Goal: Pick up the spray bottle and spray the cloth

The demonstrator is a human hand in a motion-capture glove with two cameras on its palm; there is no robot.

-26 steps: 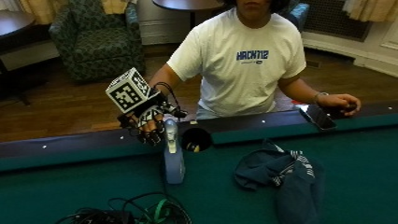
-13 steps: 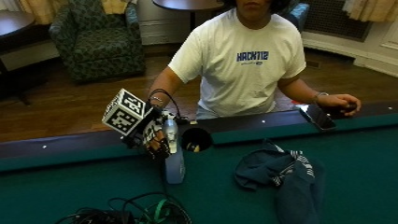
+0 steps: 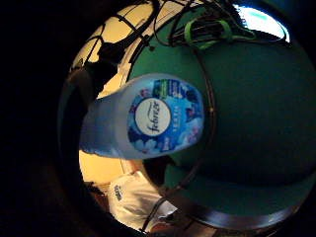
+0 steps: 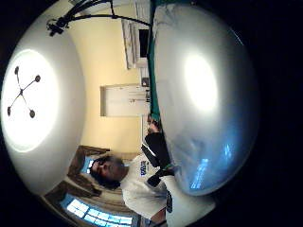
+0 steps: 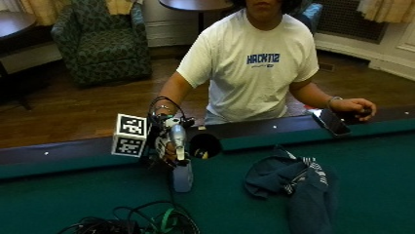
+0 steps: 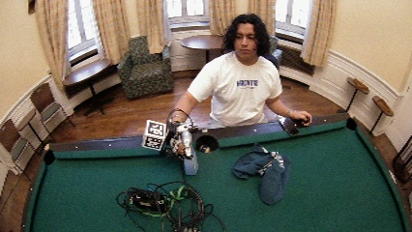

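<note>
Grip (image 5: pixel 167 144) curled round spray bottle (image 5: pixel 181 173) top.

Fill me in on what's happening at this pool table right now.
A person stands at the green pool table, gripping the top of a spray bottle with the gloved right hand. The bottle stands upright on the felt beside a side pocket. A dark blue cloth lies crumpled on the felt to the side, apart from the bottle and untouched. The bare hand rests on the table's rail near a phone. A tangle of cables sits on the felt.
</note>
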